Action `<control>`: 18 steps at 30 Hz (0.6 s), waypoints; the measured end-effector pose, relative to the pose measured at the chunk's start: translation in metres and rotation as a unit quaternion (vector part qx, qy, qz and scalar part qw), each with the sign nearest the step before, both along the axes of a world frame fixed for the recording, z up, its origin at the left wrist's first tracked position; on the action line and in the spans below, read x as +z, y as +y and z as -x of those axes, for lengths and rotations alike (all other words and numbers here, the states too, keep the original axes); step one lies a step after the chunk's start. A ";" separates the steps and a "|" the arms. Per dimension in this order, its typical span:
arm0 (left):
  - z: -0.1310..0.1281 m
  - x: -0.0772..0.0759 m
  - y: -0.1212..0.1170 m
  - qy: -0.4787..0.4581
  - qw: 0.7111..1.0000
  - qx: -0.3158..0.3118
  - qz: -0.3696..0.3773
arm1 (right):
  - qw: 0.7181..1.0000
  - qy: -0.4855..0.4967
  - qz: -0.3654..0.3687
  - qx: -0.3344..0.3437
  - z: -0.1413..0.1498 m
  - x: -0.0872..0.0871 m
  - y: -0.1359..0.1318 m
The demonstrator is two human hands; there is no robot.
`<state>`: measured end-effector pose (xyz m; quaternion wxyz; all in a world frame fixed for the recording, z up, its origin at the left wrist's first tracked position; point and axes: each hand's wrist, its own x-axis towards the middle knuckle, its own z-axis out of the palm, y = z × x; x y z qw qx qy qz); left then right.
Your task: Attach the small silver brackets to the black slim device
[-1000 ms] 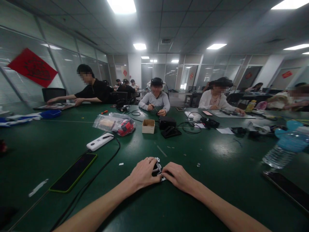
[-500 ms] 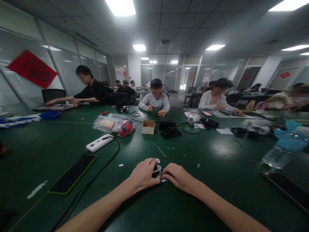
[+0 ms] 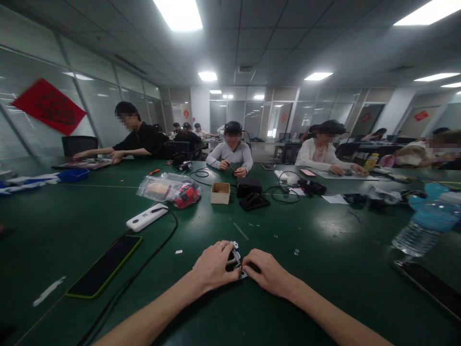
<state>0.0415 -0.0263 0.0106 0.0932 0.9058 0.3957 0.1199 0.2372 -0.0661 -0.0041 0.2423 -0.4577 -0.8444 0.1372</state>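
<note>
Low on the green table (image 3: 201,317), a small metal-and-black part (image 3: 235,254) with pale end plates lies between my hands. My left hand (image 3: 215,263) grips it from the left, thumb and fingers bent around its near and far ends. From the right, my right hand (image 3: 265,269) has its thumb and fingertips pinched at the part's near right corner. What sits in that pinch, if anything, is too small to make out. The left palm hides much of the part. A few tiny metal rings (image 3: 296,252) lie to the right of my right hand.
A green-edged phone (image 3: 105,267), a white power bank (image 3: 147,217) and a black cable (image 3: 144,266) lie to the left. Ahead are a plastic bag (image 3: 158,186), a small open box (image 3: 220,193) and black devices (image 3: 249,186). At right stand a water bottle (image 3: 414,235) and another phone (image 3: 430,283). Several people sit beyond.
The view has tipped slightly, so things on the table sit a little lower. Both hands stay at the part with nearly the same grip. A co-worker's hands at right have shifted.
</note>
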 end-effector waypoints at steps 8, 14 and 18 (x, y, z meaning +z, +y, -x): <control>-0.001 0.001 0.000 0.006 1.000 -0.003 -0.002 | 0.999 0.012 0.029 -0.022 0.003 0.002 -0.001; 0.000 -0.001 0.000 0.004 1.000 -0.006 -0.011 | 0.997 0.038 0.063 -0.034 0.004 0.003 -0.001; 0.001 -0.002 0.000 0.003 1.000 -0.009 -0.011 | 0.995 0.056 0.077 -0.038 0.003 0.002 -0.001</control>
